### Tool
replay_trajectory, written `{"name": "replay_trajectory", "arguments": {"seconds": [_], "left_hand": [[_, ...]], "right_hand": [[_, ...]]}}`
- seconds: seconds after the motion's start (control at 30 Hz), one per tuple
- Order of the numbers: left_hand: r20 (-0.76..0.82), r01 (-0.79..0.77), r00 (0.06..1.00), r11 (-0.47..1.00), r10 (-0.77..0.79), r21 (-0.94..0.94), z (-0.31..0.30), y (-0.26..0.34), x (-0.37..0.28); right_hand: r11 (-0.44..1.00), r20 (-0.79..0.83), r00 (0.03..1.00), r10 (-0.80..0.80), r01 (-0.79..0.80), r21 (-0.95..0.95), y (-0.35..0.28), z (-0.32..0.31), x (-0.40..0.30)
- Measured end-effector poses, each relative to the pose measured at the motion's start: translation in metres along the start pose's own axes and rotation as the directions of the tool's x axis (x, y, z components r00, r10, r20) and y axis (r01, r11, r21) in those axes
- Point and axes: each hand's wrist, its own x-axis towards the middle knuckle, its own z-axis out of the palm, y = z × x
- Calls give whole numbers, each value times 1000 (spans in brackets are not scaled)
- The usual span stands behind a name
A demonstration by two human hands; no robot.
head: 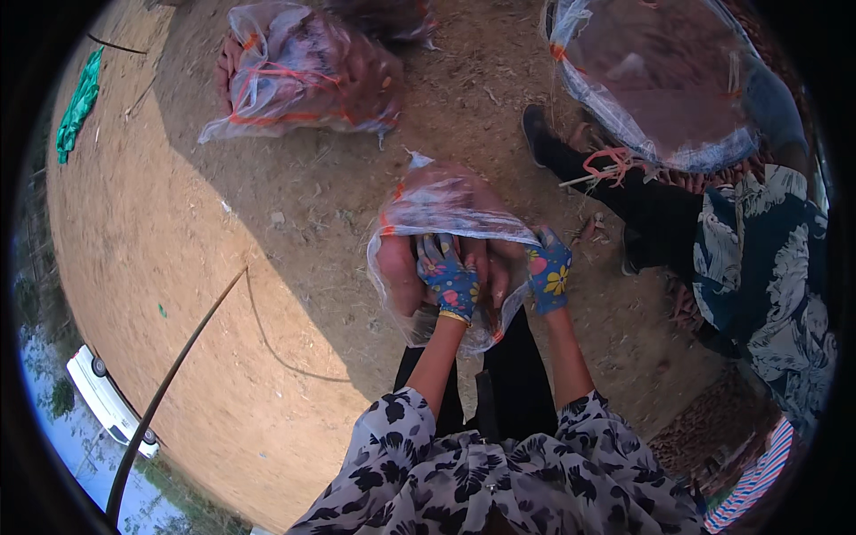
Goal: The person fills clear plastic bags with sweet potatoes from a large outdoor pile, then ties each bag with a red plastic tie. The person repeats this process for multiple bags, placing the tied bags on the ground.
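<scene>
In front of my legs stands a translucent plastic bag (445,214) with orange marks, filled with sweet potatoes (399,274). Its mouth gapes towards me. My left hand (449,279), in a blue flowered glove, reaches into the mouth and rests among the reddish tubers. Its fingertips are partly hidden, so a grip on one of them cannot be made out. At the right side of the mouth, my right hand (551,273), gloved alike, pinches the bag's rim.
Another filled bag (314,73) lies ahead left. At right, a person in patterned clothing (756,247) is beside a large open bag (662,73) and piled sweet potatoes (712,414). A dark pole (180,361) slants across the left; a white vehicle (110,401) is beyond.
</scene>
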Motion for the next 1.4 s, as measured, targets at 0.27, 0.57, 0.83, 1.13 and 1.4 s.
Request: {"name": "replay_trajectory", "arguments": {"seconds": [0.27,0.57,0.83,1.13,1.4], "left_hand": [[176,-235,965,939,195,249,73,-22,-10],[183,-246,961,940,206,235,49,-22,-8],[209,-343,926,933,316,108,-12,-5,-14],[293,-327,928,883,231,338,33,-46,-27],[291,16,952,967,-92,253,22,-73,-11]], "right_hand": [[991,132,990,41,-23,-130,4,19,-30],[991,248,966,-75,45,127,5,4,-47],[939,-107,943,315,-293,182,121,-97,-107],[549,-53,610,790,-668,503,397,-171,-53],[700,-64,708,703,-705,-119,607,-114,135]]}}
